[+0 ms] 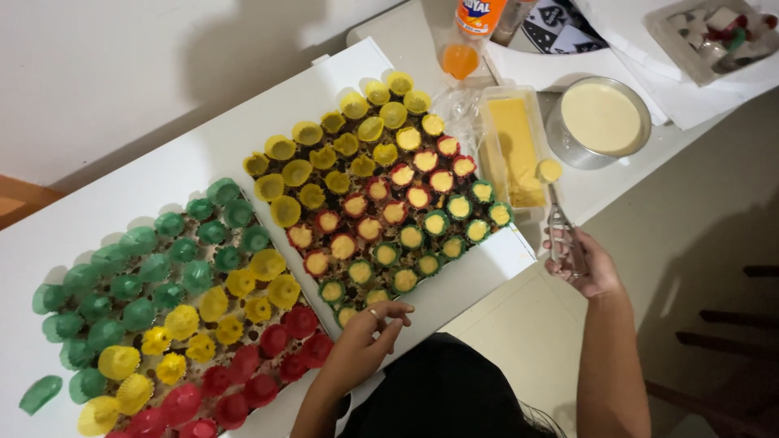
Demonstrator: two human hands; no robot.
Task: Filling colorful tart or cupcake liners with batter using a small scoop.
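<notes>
Head view: right hand [586,264] gripping full scoop [551,172], left hand [367,334] loosely curled by cups [381,219]; batter could drip.

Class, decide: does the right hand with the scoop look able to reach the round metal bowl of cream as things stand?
Probably yes: the right hand holds the scoop just beside the metal bowl, with nothing between them.

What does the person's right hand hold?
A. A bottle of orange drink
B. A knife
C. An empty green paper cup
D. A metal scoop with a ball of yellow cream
D: the right hand grips a metal scoop whose head carries yellow cream, beside the plastic tub.
</notes>
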